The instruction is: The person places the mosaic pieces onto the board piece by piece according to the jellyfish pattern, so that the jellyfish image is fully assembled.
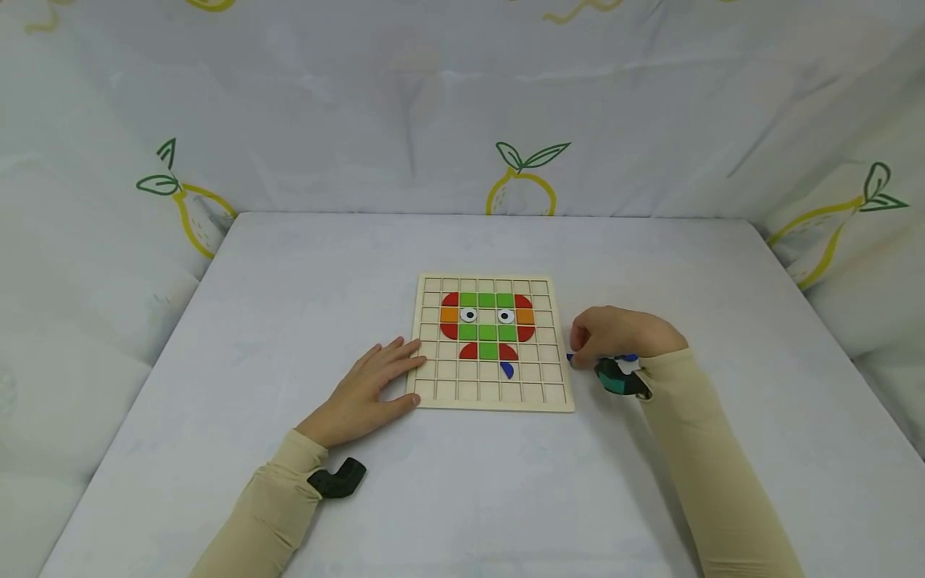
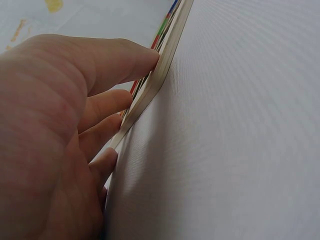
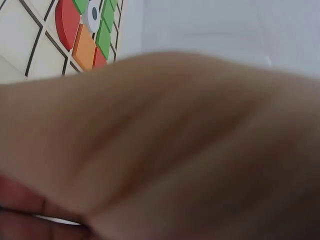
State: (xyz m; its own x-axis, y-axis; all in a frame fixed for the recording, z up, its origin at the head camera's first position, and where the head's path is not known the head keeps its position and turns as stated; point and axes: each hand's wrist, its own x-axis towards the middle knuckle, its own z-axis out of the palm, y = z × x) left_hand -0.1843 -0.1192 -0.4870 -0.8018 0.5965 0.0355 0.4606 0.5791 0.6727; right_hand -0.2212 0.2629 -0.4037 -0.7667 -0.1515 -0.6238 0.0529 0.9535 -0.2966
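Note:
A square wooden grid board (image 1: 450, 391) lies flat on the white table. Red, green and orange tiles (image 1: 488, 331) and two eye tiles (image 1: 506, 316) sit in its upper and middle cells. Lower down, one blue rounded tile (image 1: 507, 370) lies tilted across a grid line. My left hand (image 1: 364, 393) rests against the board's left edge with spread fingers, its thumb near the lower corner. Just off the right edge, my right hand (image 1: 614, 333) has curled fingers and pinches a small blue piece (image 1: 569, 356), mostly hidden. In the right wrist view my hand's blurred side covers the fingertips.
More blue (image 1: 630, 357) shows under my right hand, beside the dark and teal wrist camera (image 1: 618, 379). A black wrist camera (image 1: 340, 479) is on my left wrist. White cloth with lemon drawings (image 1: 522, 193) hangs behind the table and at both sides.

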